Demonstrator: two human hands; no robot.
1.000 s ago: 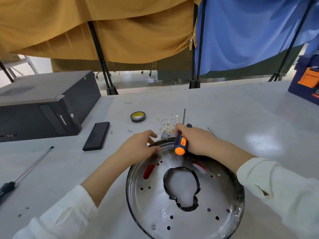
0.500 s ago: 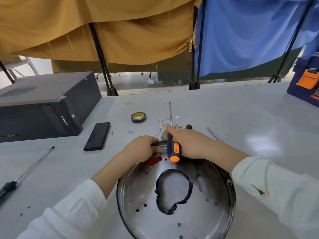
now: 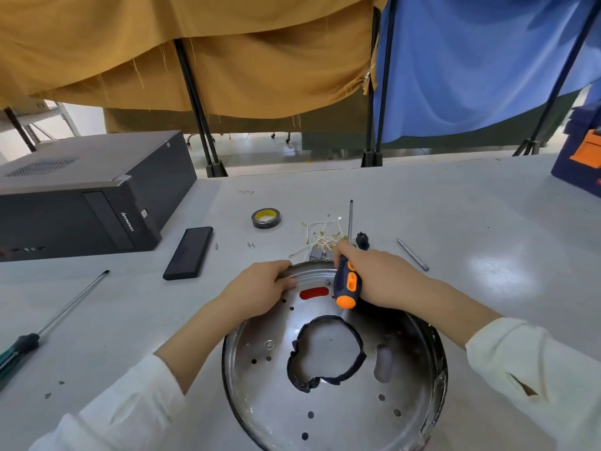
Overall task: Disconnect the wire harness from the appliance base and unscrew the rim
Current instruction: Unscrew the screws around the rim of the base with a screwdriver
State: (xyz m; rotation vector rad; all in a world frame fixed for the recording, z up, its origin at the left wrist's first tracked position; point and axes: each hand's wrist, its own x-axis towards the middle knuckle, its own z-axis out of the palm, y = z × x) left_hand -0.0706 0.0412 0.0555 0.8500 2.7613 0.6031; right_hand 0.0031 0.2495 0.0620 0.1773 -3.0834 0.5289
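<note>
Grey table (image 3: 422,196), R hand (image 3: 383,278) grips screwdriver (image 3: 347,284), L hand (image 3: 260,288) grips rim (image 3: 302,268)

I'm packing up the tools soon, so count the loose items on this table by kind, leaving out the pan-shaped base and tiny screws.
Screwdrivers: 2, the orange-handled screwdriver in the right hand and the long screwdriver at the left
Loose driver bit: 1
Tape roll: 1
Wire harness: 1
Black slab: 1
Computer case: 1
Total: 7
</note>
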